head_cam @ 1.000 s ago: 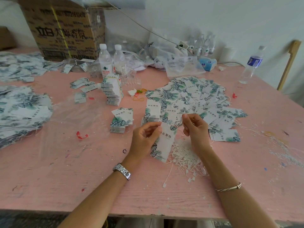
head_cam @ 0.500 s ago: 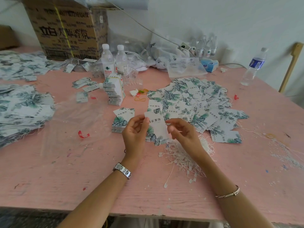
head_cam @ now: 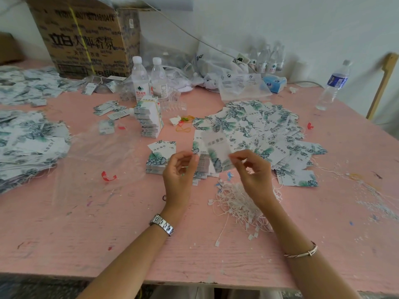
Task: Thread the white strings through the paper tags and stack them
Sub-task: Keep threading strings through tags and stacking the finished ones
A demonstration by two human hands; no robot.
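In the head view, the one view we have, the paper tag (head_cam: 217, 151) is up in the air between the two hands, above the near stack of tags (head_cam: 204, 165) and well clear of the worktop (head_cam: 86, 234). A second ago it hung low in the left hand (head_cam: 180, 175), close over the heap of white strings (head_cam: 241, 203), while the right hand (head_cam: 253, 171) pinched something fine at its top edge. Half a second ago it had risen to sit between both hands. Now it is higher again, farther from us and smeared by motion (so its print and its hole cannot be read). The right hand's curled forefinger and thumb meet the tag's lower right edge and seem to pinch it there. The left hand's fingers are curled with thumb and forefinger close together just beside the tag's left edge, but we cannot tell whether they hold the tag, a string or nothing. We see no string on the tag itself. We judge that the threading of this tag is over or nearly so and that it is on its way to a stack, either the near one or the small stack (head_cam: 158, 160) to the left. The loose spread of tags (head_cam: 265, 126) beyond the right hand suggests that much of the job remains.
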